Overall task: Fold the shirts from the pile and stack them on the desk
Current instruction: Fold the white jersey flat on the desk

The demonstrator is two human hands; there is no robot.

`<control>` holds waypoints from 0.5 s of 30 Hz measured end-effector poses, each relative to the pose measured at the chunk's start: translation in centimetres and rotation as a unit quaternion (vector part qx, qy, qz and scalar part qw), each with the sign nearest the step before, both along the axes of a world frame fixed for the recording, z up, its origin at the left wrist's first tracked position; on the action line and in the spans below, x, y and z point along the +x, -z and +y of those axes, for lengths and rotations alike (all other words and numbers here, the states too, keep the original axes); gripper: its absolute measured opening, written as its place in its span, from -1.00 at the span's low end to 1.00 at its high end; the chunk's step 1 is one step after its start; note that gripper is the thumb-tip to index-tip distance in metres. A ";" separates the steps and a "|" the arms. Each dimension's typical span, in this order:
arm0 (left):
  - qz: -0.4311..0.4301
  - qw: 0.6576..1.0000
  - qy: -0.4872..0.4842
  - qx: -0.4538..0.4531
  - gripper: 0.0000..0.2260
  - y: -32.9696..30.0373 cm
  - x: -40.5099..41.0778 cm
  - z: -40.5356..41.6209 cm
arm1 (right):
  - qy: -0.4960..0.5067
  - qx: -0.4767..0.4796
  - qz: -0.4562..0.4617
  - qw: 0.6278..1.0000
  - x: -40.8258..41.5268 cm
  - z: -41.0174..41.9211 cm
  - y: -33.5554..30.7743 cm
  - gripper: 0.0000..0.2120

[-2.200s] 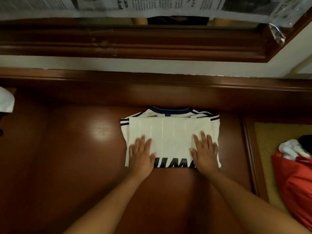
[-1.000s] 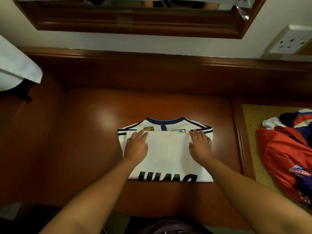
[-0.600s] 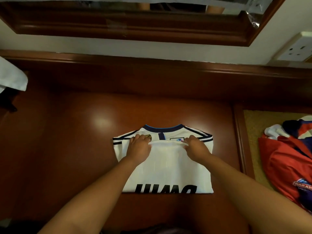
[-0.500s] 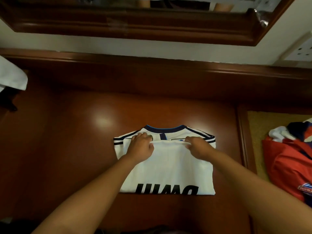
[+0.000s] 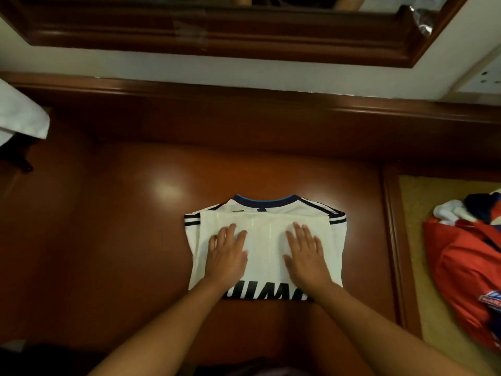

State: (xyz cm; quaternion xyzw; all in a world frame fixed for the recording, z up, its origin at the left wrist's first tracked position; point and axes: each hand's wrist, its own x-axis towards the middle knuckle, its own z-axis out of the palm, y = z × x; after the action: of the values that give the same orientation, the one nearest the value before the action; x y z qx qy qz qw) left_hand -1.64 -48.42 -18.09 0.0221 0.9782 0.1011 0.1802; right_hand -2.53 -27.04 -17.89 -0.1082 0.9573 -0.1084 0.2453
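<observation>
A white shirt [image 5: 267, 240] with a blue collar, black shoulder stripes and black lettering lies folded on the dark wooden desk [image 5: 122, 240]. My left hand [image 5: 227, 253] rests flat on its left half, fingers straight and spread. My right hand [image 5: 305, 253] presses flat on its right half in the same way. The collar points away from me and the lettering runs along the near edge, partly hidden by my wrists. A pile of shirts [image 5: 466, 256], mostly red with white and navy, lies to the right on a tan surface.
A raised wooden ledge [image 5: 244, 104] runs along the desk's back under a framed mirror [image 5: 217, 31]. A white cloth [image 5: 19, 115] hangs in at the far left. A wall socket [image 5: 485, 77] sits at the upper right. A wooden rim [image 5: 393, 234] separates desk from pile.
Half a second ago both hands pinched the shirt's folded upper edge near the collar. Now they lie flat lower down on the fold, fingers straight.
</observation>
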 end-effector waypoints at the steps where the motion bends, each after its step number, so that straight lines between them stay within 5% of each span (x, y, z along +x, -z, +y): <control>1: -0.034 0.999 -0.005 -0.006 -0.50 0.3 0.8 -0.1 | -0.008 0.002 -0.019 1.000 1.0 0.3 0.9 -0.40; 8: -0.112 0.987 -0.113 -0.026 -0.41 0.8 2.8 -3.4 | 0.111 0.039 -0.029 0.993 0.8 3.2 2.7 -0.39; 15: -0.034 0.993 -0.107 -0.033 -0.48 -0.4 2.9 -1.9 | 0.371 -0.037 0.038 0.927 0.3 6.4 0.8 -0.45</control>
State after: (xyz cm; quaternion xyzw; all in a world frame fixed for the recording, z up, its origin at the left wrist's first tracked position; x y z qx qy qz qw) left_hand 1.22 -50.30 -17.70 -0.0920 0.9710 0.0885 0.2021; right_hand -2.28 -20.64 -18.69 0.2421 0.9328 -0.2230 0.1466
